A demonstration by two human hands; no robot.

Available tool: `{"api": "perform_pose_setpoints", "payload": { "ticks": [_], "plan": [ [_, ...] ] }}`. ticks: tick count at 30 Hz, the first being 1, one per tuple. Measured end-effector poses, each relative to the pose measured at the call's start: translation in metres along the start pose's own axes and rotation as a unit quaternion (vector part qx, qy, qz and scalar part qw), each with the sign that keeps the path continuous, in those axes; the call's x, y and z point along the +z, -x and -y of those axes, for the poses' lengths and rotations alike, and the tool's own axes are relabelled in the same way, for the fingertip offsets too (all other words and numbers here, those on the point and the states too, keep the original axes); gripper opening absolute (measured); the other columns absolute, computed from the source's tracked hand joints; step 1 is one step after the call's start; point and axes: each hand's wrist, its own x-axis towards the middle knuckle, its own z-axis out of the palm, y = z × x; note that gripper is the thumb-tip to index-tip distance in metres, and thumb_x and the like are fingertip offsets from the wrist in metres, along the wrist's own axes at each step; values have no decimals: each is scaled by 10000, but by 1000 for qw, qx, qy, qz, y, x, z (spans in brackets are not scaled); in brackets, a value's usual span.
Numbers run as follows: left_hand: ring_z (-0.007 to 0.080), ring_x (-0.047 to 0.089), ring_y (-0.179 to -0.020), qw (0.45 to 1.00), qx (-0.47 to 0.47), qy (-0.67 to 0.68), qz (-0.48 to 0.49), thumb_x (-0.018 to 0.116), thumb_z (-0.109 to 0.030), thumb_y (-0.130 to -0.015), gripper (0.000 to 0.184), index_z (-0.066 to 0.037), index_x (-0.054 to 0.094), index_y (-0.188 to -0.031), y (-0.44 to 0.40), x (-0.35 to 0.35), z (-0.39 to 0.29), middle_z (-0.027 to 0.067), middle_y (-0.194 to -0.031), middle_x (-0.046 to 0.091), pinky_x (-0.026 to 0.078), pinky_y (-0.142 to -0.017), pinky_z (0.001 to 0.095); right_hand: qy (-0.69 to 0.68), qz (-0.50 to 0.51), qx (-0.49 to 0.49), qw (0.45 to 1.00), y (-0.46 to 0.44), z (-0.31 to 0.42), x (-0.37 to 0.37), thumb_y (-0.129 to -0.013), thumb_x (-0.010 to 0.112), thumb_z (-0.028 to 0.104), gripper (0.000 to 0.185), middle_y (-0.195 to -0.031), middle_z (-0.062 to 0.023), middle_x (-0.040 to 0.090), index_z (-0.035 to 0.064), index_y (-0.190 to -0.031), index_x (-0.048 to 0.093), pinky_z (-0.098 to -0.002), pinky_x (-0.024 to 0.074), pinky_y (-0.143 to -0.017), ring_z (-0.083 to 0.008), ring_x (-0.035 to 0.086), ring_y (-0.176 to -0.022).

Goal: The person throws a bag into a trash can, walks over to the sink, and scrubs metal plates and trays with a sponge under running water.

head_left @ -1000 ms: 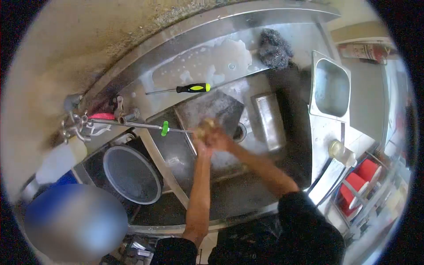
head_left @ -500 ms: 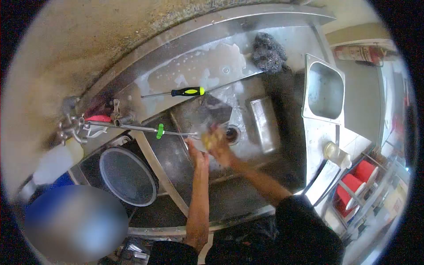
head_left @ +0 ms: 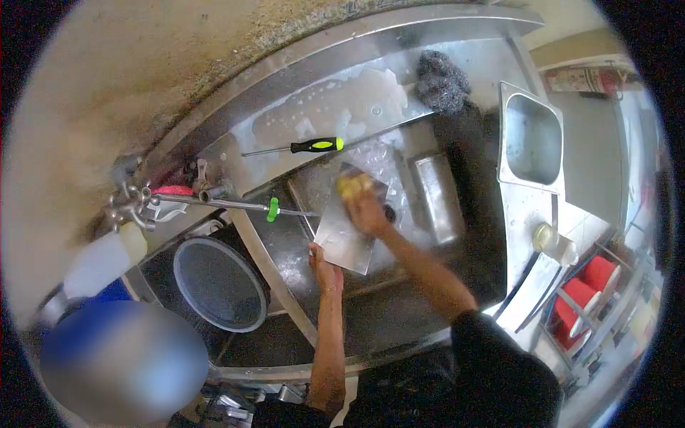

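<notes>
A flat rectangular metal sheet (head_left: 347,239) is held tilted above the sink basin (head_left: 285,257). The fingers of my left hand (head_left: 327,271) are closed on its lower left corner. On the sheet's upper part, my right hand (head_left: 367,210) presses a yellow sponge (head_left: 351,185), which is partly covered by the fingers. Just left of the sheet, the end of a long faucet spout (head_left: 242,205) with a green valve reaches over the basin. The drain (head_left: 389,212) shows beside my right hand, and a metal pan (head_left: 437,200) lies in the basin to the right.
On the wet ledge behind lie a screwdriver (head_left: 317,145) and dark steel wool (head_left: 441,82). An empty steel pan (head_left: 534,139) stands at the right, with a glass jar (head_left: 546,237) below it. A round lidded tub (head_left: 220,285) sits in the left basin, near a white jug (head_left: 107,260).
The metal sheet has turned so its broad face shows. My right hand with the sponge has moved up along it, and my left hand sits slightly lower. The view has shifted a little.
</notes>
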Motion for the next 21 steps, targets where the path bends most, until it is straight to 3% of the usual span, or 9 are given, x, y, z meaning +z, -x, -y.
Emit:
{"api": "perform_pose_setpoints", "payload": {
  "ticks": [1, 4, 5, 8, 10, 12, 17, 19, 21],
  "plan": [
    [248, 550, -1073, 1000, 11, 4, -5, 456, -409, -945, 483, 7, 461, -1191, -4, -5, -3, 122, -1176, 547, 441, -934, 406, 52, 26, -171, 983, 4, 14, -2, -851, 507, 232, 391, -1230, -201, 477, 55, -1200, 489, -513, 205, -1066, -397, 346, -1231],
    [251, 580, -1011, 999, 22, 29, 5, 496, -412, -927, 484, 6, 476, -1169, -1, -9, -13, 121, -1159, 555, 465, -904, 393, 156, 55, -282, 945, -10, 1, 1, -876, 480, 233, 344, -1284, -223, 443, 53, -1168, 504, -503, 128, -1102, -396, 293, -1284],
    [248, 581, -1002, 1000, 18, 16, -20, 510, -400, -923, 472, 7, 483, -1161, 2, -9, -17, 117, -1159, 554, 465, -899, 391, 148, 134, -106, 974, 6, -110, 60, -913, 430, 277, 353, -1266, -234, 463, 38, -1164, 497, -481, 256, -1058, -397, 408, -1210],
    [235, 569, -1008, 994, 42, -37, -91, 526, -381, -918, 449, 5, 501, -1146, 4, -6, -29, 102, -1164, 549, 452, -903, 377, -25, 32, 306, 951, -39, -74, 7, -951, 354, 459, 537, -908, -243, 626, -17, -1022, 593, -421, 460, -800, -380, 592, -880],
    [195, 513, -1081, 988, 71, -36, -132, 542, -398, -904, 448, -24, 521, -1149, -11, -6, -22, 71, -1178, 537, 403, -941, 346, -193, 6, 279, 941, -31, -50, -24, -925, 431, 519, 573, -553, -65, 495, 25, -661, 555, -367, 421, -583, -227, 505, -577],
    [186, 514, -1086, 989, 36, -92, -110, 553, -432, -889, 483, -59, 499, -1191, -53, -32, -6, 51, -1184, 536, 401, -939, 336, -138, 84, 298, 941, -17, -46, -48, -899, 458, 549, 607, -572, -119, 522, -9, -723, 618, -379, 430, -585, -225, 506, -559],
    [216, 585, -926, 997, -12, 5, -82, 573, -420, -865, 441, -64, 546, -1123, -88, 19, 18, 57, -1081, 595, 465, -836, 365, 217, 128, -40, 967, 65, -31, -61, -836, 613, 368, 376, -816, -180, 643, 43, -1024, 589, -444, 488, -663, -333, 630, -731],
    [240, 598, -814, 992, -121, 32, -1, 572, -302, -828, 361, -26, 581, -1061, -87, 35, 16, 77, -986, 636, 491, -761, 407, 193, 275, -82, 938, 73, 23, -83, -890, 546, 360, 398, -1003, -148, 630, 44, -1131, 572, -432, 458, -912, -254, 607, -983],
    [237, 603, -818, 990, -123, -45, 58, 565, -247, -812, 346, -19, 576, -1071, -118, -3, 40, 79, -987, 638, 494, -760, 405, 200, 231, -142, 942, 99, 15, -68, -890, 542, 357, 425, -1084, -157, 597, 42, -1176, 546, -431, 411, -966, -275, 575, -1038]
  ]
}}
